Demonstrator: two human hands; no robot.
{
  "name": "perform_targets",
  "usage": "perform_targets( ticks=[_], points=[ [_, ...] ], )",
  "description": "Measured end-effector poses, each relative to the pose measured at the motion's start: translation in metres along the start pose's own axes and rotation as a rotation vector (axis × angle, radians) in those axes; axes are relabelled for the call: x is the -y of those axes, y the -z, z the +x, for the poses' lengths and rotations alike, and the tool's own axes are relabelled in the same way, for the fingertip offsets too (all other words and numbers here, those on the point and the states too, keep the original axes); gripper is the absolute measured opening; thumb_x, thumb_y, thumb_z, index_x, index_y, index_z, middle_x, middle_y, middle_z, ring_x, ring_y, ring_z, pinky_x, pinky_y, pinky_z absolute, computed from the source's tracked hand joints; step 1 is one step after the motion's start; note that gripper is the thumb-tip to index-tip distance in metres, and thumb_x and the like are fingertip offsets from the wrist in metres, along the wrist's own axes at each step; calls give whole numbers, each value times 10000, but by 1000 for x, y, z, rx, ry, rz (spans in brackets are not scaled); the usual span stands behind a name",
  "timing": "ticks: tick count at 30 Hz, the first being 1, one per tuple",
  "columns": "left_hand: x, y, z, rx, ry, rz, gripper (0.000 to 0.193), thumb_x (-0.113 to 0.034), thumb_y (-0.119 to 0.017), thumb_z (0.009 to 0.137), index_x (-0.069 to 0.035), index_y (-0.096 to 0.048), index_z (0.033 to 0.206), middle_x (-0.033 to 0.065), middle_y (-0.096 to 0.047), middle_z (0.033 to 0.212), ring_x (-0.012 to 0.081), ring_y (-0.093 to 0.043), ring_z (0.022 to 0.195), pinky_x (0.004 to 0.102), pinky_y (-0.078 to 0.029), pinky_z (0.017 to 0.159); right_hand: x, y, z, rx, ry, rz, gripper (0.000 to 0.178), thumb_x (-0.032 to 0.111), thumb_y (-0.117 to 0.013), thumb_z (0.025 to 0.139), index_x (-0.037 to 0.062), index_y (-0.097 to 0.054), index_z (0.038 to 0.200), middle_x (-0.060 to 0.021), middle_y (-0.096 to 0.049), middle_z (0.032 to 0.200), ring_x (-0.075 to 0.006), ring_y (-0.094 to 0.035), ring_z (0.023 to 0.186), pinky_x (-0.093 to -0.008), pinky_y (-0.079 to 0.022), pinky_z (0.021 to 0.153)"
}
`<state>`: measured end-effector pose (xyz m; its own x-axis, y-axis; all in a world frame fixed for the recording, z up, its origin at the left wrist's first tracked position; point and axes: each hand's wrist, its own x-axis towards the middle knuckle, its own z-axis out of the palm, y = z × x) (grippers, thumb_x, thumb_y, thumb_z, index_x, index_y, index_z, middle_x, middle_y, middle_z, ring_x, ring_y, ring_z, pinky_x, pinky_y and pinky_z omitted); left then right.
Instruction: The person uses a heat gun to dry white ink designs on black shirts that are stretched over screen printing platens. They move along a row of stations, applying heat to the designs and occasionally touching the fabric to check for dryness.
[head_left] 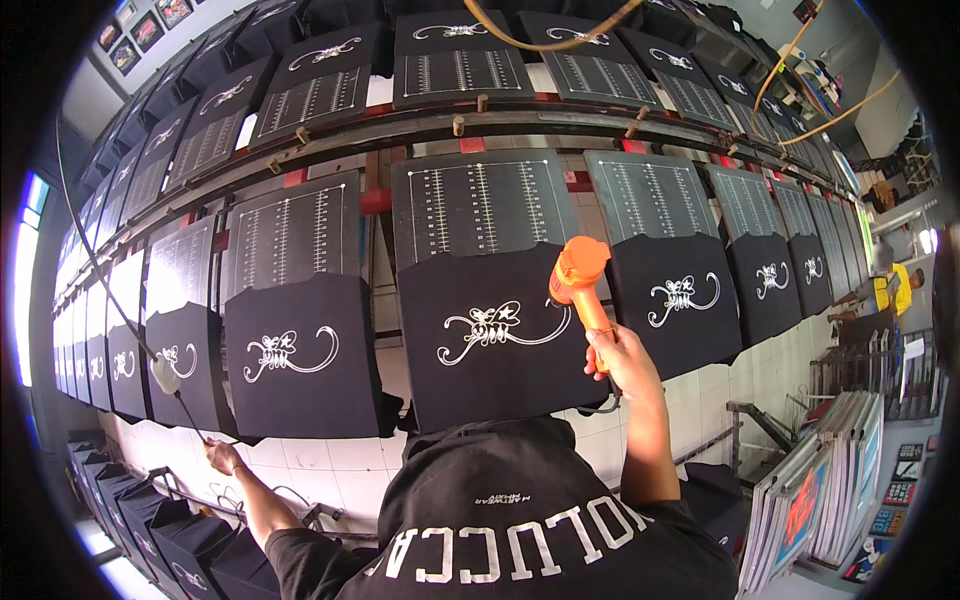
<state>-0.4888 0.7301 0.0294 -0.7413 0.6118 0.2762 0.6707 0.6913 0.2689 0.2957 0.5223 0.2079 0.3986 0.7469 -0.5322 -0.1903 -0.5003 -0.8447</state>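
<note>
My right hand point(617, 352) grips the handle of an orange heat gun point(579, 272). Its nozzle points at a black shirt point(500, 335) with a white curly print, stretched on the board in front of me. My left hand point(222, 457) is low at the left, closed around a thin black cable point(110, 300). The cable runs up and to the left, with a white connector point(166, 379) along it. More black shirts with the same print lie on the boards to either side point(300, 350) point(685, 300).
Two long rows of dark boards point(480, 205) with white ruled grids curve away left and right on metal rails. Yellow hoses point(800, 60) hang overhead. Stacked printing frames point(830, 470) lean at the lower right. A person in yellow point(895, 290) stands far right. The floor is white tile.
</note>
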Motion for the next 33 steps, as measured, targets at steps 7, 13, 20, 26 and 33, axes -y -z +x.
perform_targets(
  ticks=[7, 13, 20, 26, 33],
  points=[
    [-52, -29, 20, 132, -108, -204, 371, -318, -402, 1012, -61, -565, 1224, 177, -656, 1143, 363, -618, 1039, 422, -457, 899, 3, -6, 0, -2, -26, 8, 325, 332, -612, 927, 22, -564, 1013, -22, -593, 712, -108, -604, 585, -238, -469, 504],
    [-88, -46, 10, 254, -128, -292, 321, -270, -467, 988, -76, -571, 1222, 156, -662, 1142, 304, -634, 1019, 381, -467, 879, 1, -8, 0, -25, -40, -6, 328, 326, -606, 930, 17, -571, 1036, -14, -587, 710, -106, -603, 589, -237, -467, 506],
    [-112, -58, -19, 295, -204, -357, 376, -223, -495, 977, -83, -532, 1324, 130, -632, 1250, 283, -607, 1140, 367, -456, 960, -2, -6, 6, -83, 2, 17, 304, 330, -596, 945, 30, -575, 988, -13, -582, 701, -104, -597, 581, -235, -463, 498],
    [-117, -56, -32, 336, -196, -420, 448, -210, -525, 964, -70, -476, 1387, 168, -586, 1306, 294, -580, 1172, 374, -436, 989, 1, -3, 5, -126, 19, 28, 285, 311, -592, 951, 27, -578, 962, -19, -582, 698, -106, -592, 569, -233, -459, 485],
    [-149, -37, -114, 213, 30, 27, 490, -332, -532, 912, -143, -499, 1363, 149, -497, 1390, 354, -506, 1237, 451, -415, 1018, -5, 7, -2, -172, 7, 23, 288, 309, -592, 947, 22, -578, 945, -29, -582, 691, -117, -593, 550, -237, -458, 473]
  ],
)
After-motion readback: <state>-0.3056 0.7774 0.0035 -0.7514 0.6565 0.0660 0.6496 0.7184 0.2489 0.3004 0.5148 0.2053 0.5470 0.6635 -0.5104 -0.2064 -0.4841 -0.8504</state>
